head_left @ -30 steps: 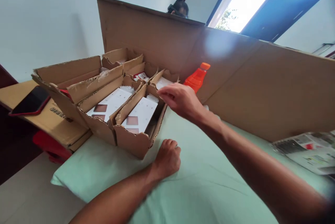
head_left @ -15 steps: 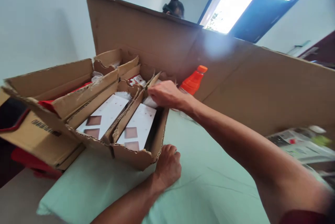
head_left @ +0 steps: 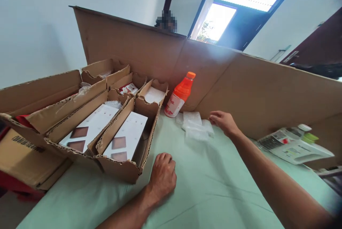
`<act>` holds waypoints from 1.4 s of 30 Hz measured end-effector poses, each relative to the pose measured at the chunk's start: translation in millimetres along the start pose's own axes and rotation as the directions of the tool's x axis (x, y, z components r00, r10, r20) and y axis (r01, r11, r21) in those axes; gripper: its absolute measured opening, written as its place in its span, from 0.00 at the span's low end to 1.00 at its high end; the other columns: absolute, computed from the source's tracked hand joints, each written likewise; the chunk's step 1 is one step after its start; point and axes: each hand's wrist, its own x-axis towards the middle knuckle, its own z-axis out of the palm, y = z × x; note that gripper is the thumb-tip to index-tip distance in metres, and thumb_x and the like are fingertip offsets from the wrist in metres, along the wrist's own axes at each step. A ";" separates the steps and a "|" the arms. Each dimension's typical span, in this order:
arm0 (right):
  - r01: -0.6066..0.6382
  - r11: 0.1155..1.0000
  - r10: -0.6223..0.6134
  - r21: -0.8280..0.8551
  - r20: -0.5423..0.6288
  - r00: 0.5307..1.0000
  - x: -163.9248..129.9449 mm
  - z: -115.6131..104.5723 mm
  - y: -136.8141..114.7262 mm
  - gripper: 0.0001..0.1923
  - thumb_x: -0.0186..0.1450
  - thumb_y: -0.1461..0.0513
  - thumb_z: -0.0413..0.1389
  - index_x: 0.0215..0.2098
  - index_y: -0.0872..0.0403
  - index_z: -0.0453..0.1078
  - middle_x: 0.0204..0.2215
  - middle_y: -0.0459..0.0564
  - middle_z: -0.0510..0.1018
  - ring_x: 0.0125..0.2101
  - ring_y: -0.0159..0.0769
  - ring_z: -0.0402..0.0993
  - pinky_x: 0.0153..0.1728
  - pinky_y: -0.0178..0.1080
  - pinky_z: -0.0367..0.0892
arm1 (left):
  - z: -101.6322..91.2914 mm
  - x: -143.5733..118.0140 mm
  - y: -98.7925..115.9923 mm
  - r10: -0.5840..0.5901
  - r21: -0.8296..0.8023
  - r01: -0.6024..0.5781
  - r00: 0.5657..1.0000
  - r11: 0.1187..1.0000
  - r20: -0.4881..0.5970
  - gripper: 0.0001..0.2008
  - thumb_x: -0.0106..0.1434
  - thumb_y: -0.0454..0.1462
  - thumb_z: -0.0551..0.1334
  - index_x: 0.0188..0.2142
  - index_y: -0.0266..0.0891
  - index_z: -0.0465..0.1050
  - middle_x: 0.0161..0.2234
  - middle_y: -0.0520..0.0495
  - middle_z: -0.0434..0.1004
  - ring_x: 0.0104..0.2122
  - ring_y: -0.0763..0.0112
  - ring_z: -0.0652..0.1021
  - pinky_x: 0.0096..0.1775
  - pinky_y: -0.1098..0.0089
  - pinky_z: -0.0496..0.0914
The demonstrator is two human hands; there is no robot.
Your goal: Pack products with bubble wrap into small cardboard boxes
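Note:
My left hand (head_left: 163, 173) rests loosely fisted on the green cloth (head_left: 197, 189), beside the near corner of a divided cardboard box (head_left: 120, 166); nothing shows in it. Past the box, my right hand (head_left: 223, 120) hovers by several white wrapped packets (head_left: 196, 125), its fingers partly bent and no object visible in them. The nearest packet looks smeared. In the box's two front compartments lie white cartons with brown squares, a right one (head_left: 127, 134) and a left one (head_left: 89, 129). A white packet (head_left: 155, 95) fills a small rear compartment.
An orange bottle (head_left: 178, 95) stands between the box and the packets. A tall cardboard panel (head_left: 213, 68) runs along the back. To the right lie a clear bottle (head_left: 291, 132) and a white container (head_left: 296, 152). A person's head (head_left: 167, 22) shows behind the panel.
My right hand has moved from over the box to the right, beside the packets. The front right compartment's far end, where a white packet lay, is bare now. The view has shifted.

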 end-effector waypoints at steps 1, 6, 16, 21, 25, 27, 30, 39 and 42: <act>-0.039 0.999 0.039 0.001 0.013 0.999 7.8 3.0 -5.8 0.16 0.69 0.58 0.52 0.25 0.53 0.74 0.15 0.44 0.72 0.17 0.32 0.69 0.23 0.37 0.64 | 1.0 -0.3 -0.5 -0.002 -0.008 0.002 1.000 1.000 -0.005 0.10 0.56 0.26 0.58 0.35 0.39 0.73 0.44 0.43 0.75 0.48 0.60 0.71 0.54 0.59 0.67; -0.147 0.985 0.167 -0.090 0.279 0.946 96.9 46.2 -84.9 0.10 0.66 0.62 0.55 0.37 0.53 0.80 0.36 0.49 0.84 0.35 0.38 0.79 0.37 0.38 0.69 | 6.7 -1.7 -3.8 -0.005 -0.034 0.004 1.000 0.999 -0.027 0.11 0.55 0.26 0.58 0.35 0.41 0.72 0.46 0.44 0.76 0.50 0.61 0.72 0.56 0.59 0.67; 0.005 0.923 0.283 -0.385 0.688 0.668 201.4 159.2 -125.7 0.14 0.56 0.59 0.69 0.38 0.58 0.80 0.39 0.58 0.84 0.45 0.46 0.78 0.47 0.42 0.66 | 8.9 0.6 -7.3 -0.005 -0.049 0.001 0.996 0.999 -0.085 0.11 0.56 0.27 0.59 0.36 0.42 0.73 0.47 0.46 0.77 0.51 0.62 0.73 0.57 0.60 0.68; -0.112 0.972 0.192 -0.205 0.431 0.882 182.4 115.6 -106.8 0.13 0.70 0.58 0.53 0.45 0.56 0.77 0.42 0.51 0.82 0.44 0.38 0.76 0.45 0.38 0.65 | 9.4 -3.0 -10.9 0.003 -0.064 -0.008 0.997 0.998 -0.080 0.12 0.57 0.26 0.59 0.37 0.42 0.72 0.47 0.46 0.77 0.51 0.62 0.73 0.58 0.58 0.68; -0.213 0.977 0.210 -0.001 -0.156 0.965 113.9 43.4 -79.2 0.17 0.73 0.55 0.47 0.45 0.54 0.74 0.42 0.51 0.80 0.43 0.39 0.75 0.46 0.42 0.67 | 8.4 -4.3 -10.3 0.023 -0.067 -0.029 0.996 0.997 -0.092 0.12 0.57 0.26 0.58 0.37 0.42 0.73 0.48 0.45 0.76 0.51 0.61 0.73 0.56 0.58 0.68; -0.327 0.945 0.301 -0.033 -0.308 0.902 67.9 17.3 -55.8 0.16 0.72 0.53 0.49 0.45 0.54 0.74 0.44 0.54 0.80 0.46 0.42 0.74 0.51 0.46 0.67 | 7.6 -4.7 -9.2 0.034 -0.057 -0.039 0.995 0.998 -0.098 0.12 0.57 0.26 0.58 0.36 0.41 0.73 0.47 0.45 0.77 0.50 0.60 0.74 0.56 0.56 0.69; -0.506 0.858 0.463 -0.085 -0.295 0.836 5.4 4.0 -14.0 0.14 0.68 0.53 0.54 0.39 0.54 0.75 0.41 0.58 0.81 0.44 0.46 0.75 0.52 0.50 0.67 | 6.3 -5.5 -8.1 0.048 -0.037 -0.052 0.994 0.998 -0.101 0.12 0.58 0.26 0.58 0.36 0.41 0.73 0.46 0.44 0.77 0.49 0.59 0.74 0.54 0.56 0.69; -0.746 0.645 0.743 -0.165 -0.097 0.663 -83.6 4.6 46.7 0.11 0.61 0.59 0.52 0.26 0.52 0.75 0.24 0.54 0.81 0.28 0.43 0.76 0.32 0.45 0.70 | 5.1 -7.6 -7.7 0.088 0.009 -0.088 0.989 0.996 -0.118 0.12 0.60 0.26 0.57 0.39 0.41 0.74 0.46 0.44 0.77 0.48 0.58 0.75 0.52 0.54 0.70; -0.733 0.666 0.723 -0.140 -0.120 0.680 -82.2 0.0 37.8 0.14 0.63 0.59 0.50 0.33 0.54 0.77 0.33 0.55 0.83 0.35 0.43 0.78 0.38 0.45 0.71 | 6.2 -7.8 -8.6 0.093 0.017 -0.092 0.987 0.996 -0.133 0.12 0.60 0.27 0.57 0.39 0.42 0.74 0.46 0.44 0.78 0.48 0.58 0.75 0.52 0.54 0.71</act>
